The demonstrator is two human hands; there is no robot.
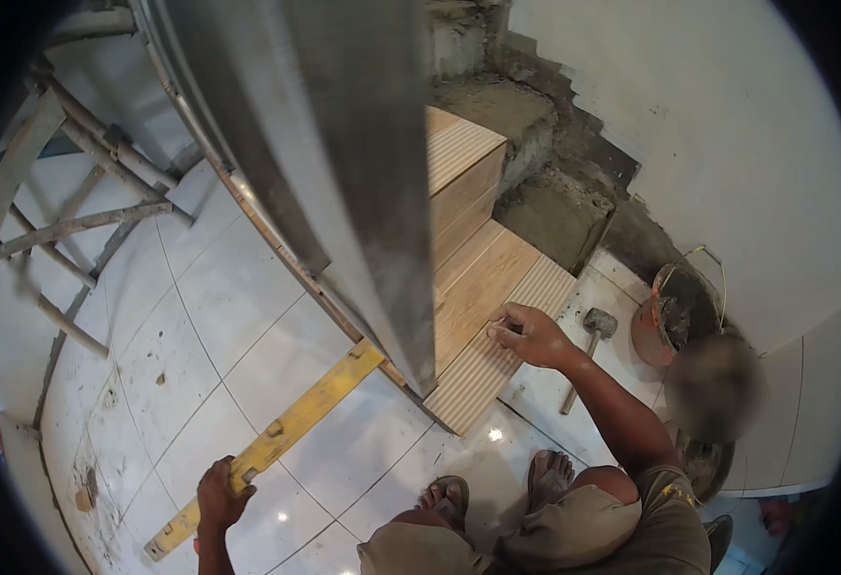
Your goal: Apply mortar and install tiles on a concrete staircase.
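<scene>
My left hand [224, 495] is closed round a yellow spirit level [300, 426], low over the white floor. The level slants up to the right, its far end by the bottom corner of the stairs. On the right, my right hand [530, 335] is at the ridged edge of the lowest wood-look step tile [468, 390]. Its thumb and fingers are pinched together; whatever they hold, if anything, is too small to make out. Higher up lies another wood-look tread [460, 144]. A blurred grey metal piece [368, 182] hides the left part of the stairs.
A mallet [599, 324] lies right of the step. Beyond it, a reddish bucket [646, 331] holds grey mortar. A blurred round brown thing [714, 388] stands nearer. Rough bare concrete steps [545, 211] rise along the white wall. Wooden pole scaffolding [85, 225] stands far left.
</scene>
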